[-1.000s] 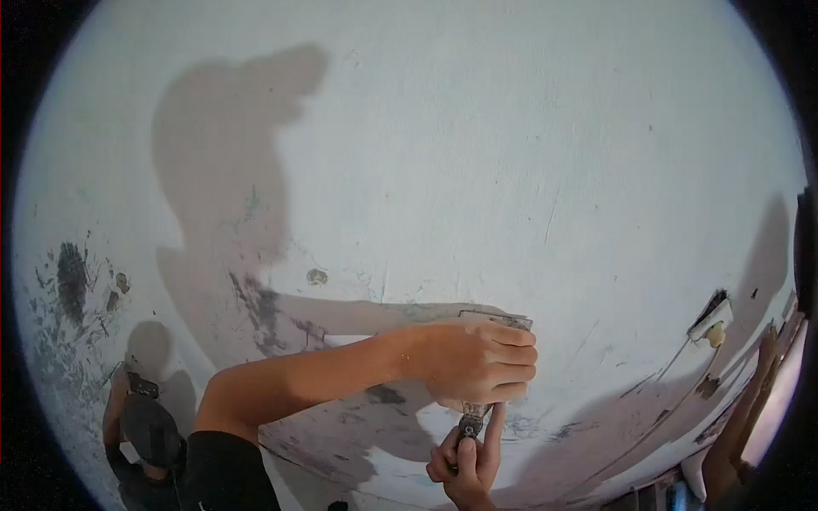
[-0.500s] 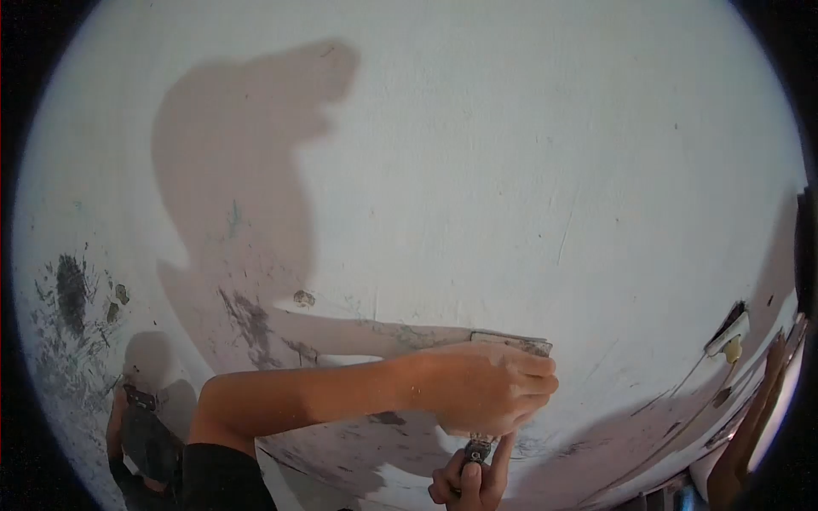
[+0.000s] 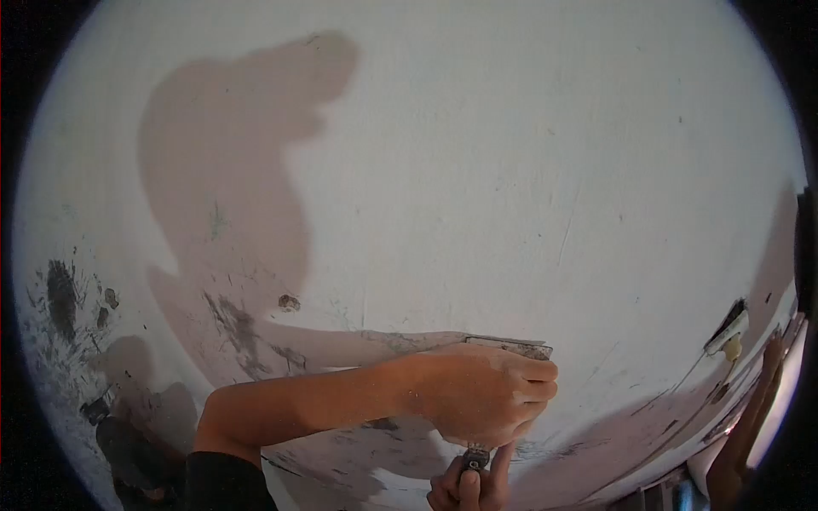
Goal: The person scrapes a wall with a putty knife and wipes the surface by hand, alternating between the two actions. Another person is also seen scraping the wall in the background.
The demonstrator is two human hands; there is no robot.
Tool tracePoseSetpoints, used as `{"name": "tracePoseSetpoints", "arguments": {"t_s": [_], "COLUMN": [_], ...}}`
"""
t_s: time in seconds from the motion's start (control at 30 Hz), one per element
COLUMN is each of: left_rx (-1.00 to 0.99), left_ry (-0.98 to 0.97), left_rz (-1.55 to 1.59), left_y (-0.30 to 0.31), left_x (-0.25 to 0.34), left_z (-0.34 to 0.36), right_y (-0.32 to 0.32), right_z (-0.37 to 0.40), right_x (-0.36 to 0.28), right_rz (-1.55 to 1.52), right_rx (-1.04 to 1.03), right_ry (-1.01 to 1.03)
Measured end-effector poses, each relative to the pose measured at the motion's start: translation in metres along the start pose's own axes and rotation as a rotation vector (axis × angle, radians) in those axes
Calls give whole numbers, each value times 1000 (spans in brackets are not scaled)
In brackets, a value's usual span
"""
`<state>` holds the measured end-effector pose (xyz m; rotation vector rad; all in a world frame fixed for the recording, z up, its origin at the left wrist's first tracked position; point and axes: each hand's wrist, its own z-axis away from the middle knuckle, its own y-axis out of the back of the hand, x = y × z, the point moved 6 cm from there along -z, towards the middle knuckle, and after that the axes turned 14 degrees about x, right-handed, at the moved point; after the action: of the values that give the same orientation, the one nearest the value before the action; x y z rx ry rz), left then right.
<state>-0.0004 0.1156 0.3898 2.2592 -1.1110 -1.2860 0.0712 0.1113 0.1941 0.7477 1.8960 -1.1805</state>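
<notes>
My left hand reaches in from the left, back toward me, with its fingers curled over a wide flat scraper blade. The blade's long edge lies along the white wall. Below it, my right hand grips the dark handle of a putty knife, thumb on top and one finger stretched up along the right side. The front of the putty knife is hidden behind my left hand.
A dark-clothed person is at the lower left, beside black-smudged wall. On the right, another person's arm is near a pale plate with a yellowish knob. A small chipped hole marks the wall, and a large shadow covers its left part.
The wall marks at the left have shifted slightly left in view. My right hand and the putty knife handle sit a little lower. The person at lower left has moved left and down.
</notes>
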Motion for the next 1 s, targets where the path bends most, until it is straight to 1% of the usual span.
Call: {"name": "tracePoseSetpoints", "arguments": {"t_s": [0.03,0.1,0.13,0.2,0.23,0.3,0.33,0.4,0.47,0.5,0.57,0.6,0.67,0.7,0.77,0.9,0.97,1.0], "left_rx": [-24,-46,-18,13,-10,-26,-33,-40,-118,-120,30,29,-116,-121,-88,-71,1,1], "left_ry": [-12,-22,-10,-11,-2,3,10,6,-43,-41,4,3,-10,-14,-5,-19,51,53], "left_rz": [-27,-40,-44,-35,-30,-49,-45,-45,-94,-91,-52,-56,-117,-119,-50,-121,-8,-13], "left_y": [-2,-5,-2,0,-2,-3,-4,1,3,-1,-1,5,8,7,6,8,10,16], "left_x": [0,3,2,4,4,1,4,2,-2,0,0,-3,-10,-9,-4,-6,-2,-6], "left_z": [2,1,-1,-4,-2,-2,-1,-4,-6,-5,-4,-6,-12,-12,-9,-9,-12,-14], "right_y": [4,5,5,5,2,-8,-5,-4,-3,-6,-17,-22,-34,-34,-33,-38,-37,-41], "right_z": [0,2,1,0,3,3,3,-7,-5,-1,-2,-7,-14,-10,-2,-8,3,-3], "right_x": [3,3,-1,-9,-12,-19,-17,-11,-13,-18,-31,-41,-60,-62,-59,-65,-70,-70], "right_rz": [-1,-36,-42,42,43,-30,-7,34,79,58,11,11,-27,-33,-28,-10,37,39], "right_rx": [8,40,48,45,55,4,-18,-23,-14,-23,-60,-63,-118,-119,-89,-92,-100,-106], "right_ry": [2,-61,-61,-128,-121,-119,-71,-37,-10,-5,17,20,-18,-15,-56,-27,-59,-59]}}
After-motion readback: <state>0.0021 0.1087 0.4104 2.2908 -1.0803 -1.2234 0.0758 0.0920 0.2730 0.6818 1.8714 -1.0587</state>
